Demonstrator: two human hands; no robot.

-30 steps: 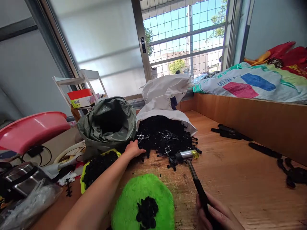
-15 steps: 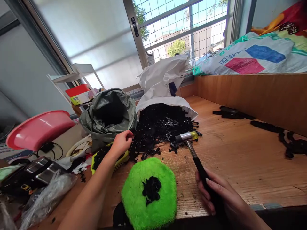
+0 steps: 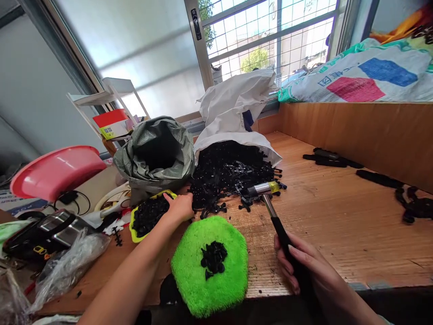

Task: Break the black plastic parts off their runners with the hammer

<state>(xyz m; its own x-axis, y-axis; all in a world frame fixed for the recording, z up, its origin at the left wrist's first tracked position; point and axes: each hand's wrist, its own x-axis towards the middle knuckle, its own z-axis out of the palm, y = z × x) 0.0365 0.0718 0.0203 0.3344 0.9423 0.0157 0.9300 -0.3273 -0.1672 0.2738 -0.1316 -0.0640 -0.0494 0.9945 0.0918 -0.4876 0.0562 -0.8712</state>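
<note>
My right hand [image 3: 304, 262] is wrapped round the black handle of a hammer [image 3: 265, 189]. Its head has a dark face at one end and a yellow one at the other, and it is raised in front of the pile. At the near edge of a heap of small black plastic parts [image 3: 223, 174], my left hand [image 3: 181, 207] reaches down with the thumb spread away from the fingers; the fingertips are partly hidden. Beside it stands a yellow basket [image 3: 135, 234] full of small black pieces. A fuzzy green cushion [image 3: 209, 289] lies nearest me with several black pieces [image 3: 214, 258] on top.
The heap spills from a white sack [image 3: 237, 99]. A grey-green woven bag [image 3: 155, 176] gapes open behind the basket. Black parts [image 3: 331, 158] lie along the wooden board at right. A pink basin [image 3: 57, 171], a black bag [image 3: 40, 243] and clear plastic [image 3: 71, 266] crowd the left.
My left hand has moved from above the basket down and right to the heap's edge, its thumb spreading. More of the basket shows. The right hand keeps its hold on the hammer.
</note>
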